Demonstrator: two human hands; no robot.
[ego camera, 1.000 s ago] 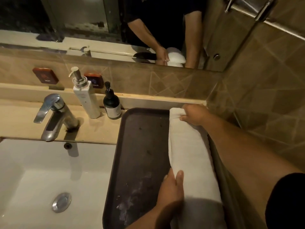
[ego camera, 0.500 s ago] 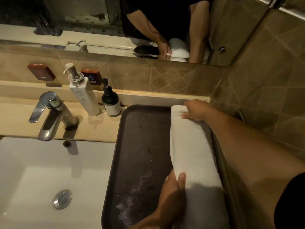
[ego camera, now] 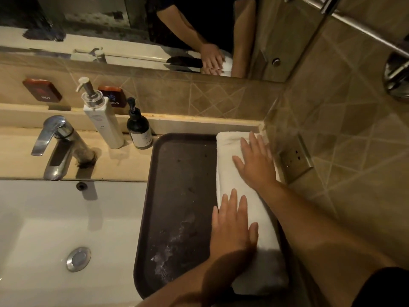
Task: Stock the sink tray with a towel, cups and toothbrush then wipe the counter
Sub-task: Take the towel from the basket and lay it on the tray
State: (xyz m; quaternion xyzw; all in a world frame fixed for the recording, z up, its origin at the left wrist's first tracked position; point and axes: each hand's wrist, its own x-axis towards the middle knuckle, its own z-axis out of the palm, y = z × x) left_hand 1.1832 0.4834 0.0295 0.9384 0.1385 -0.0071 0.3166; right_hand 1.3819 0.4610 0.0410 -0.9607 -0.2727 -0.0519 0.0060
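Towel (ego camera: 230, 173) lies folded along right side of tray (ego camera: 177, 196), leaving room for cups. Left hand (ego camera: 232, 229) and right hand (ego camera: 254, 165) rest flat on towel, fingers spread, gripping nothing, likely pressing it smooth.

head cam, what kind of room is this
Most likely a hotel or guest bathroom: a white sink with a chrome faucet, a wall mirror, pump bottles, and a dark tray with a rolled white towel on it.
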